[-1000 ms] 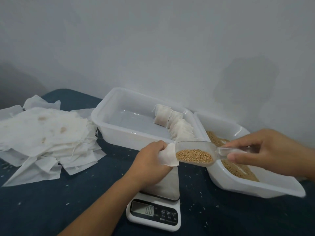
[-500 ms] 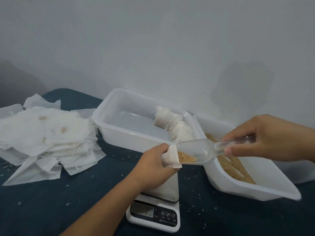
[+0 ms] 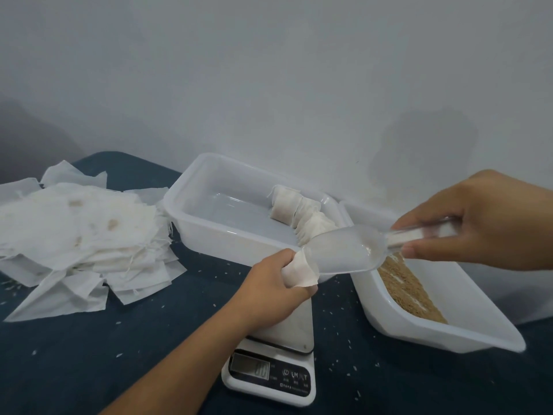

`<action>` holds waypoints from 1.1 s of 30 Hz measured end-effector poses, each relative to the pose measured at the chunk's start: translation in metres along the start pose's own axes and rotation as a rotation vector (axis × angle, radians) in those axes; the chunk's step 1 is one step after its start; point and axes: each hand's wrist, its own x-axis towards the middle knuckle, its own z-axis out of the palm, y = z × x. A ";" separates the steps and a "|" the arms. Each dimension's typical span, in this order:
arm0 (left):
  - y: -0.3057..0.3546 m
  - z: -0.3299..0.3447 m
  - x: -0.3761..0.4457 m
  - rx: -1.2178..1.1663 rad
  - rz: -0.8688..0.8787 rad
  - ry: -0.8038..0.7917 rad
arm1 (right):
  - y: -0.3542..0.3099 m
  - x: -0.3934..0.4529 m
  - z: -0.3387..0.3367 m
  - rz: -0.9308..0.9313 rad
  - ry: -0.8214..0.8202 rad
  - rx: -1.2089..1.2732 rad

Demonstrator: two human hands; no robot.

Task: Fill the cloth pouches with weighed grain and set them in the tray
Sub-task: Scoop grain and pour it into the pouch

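The cloth pouch [image 3: 300,272] is held just above the far part of the scale [image 3: 270,374], in the middle of the scene, with its open mouth turned to the right. The left hand [image 3: 273,290] grips it from the left and below, fingers curled around the cloth so that only the folded rim shows. The lip of the clear scoop [image 3: 344,253] is pushed into this mouth. The scoop looks empty now; no grain is visible inside it.

The right hand [image 3: 478,221] pinches the scoop handle between thumb and fingers, on the right side and a little higher than the pouch. So the long axis of the scoop runs from upper right down to lower left, directly into the pouch. I judge that the pouring is finished or almost finished, and that the next move is to draw the scoop out to the right, along this same line, while the left hand holds the mouth steady.

The tray [image 3: 191,217] stands just beyond the left hand, and a row of filled pouches [image 3: 299,212] lies along its right wall. The left hand is the nearer one to it. The grain bin [image 3: 466,330] sits at the right, under the scoop handle. A pile of empty pouches [image 3: 77,235] lies far left on the dark table [image 3: 89,369], and loose grains are scattered there.
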 end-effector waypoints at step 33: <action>0.012 -0.018 -0.006 -0.729 -0.207 -0.550 | -0.028 0.054 0.196 0.089 0.452 1.422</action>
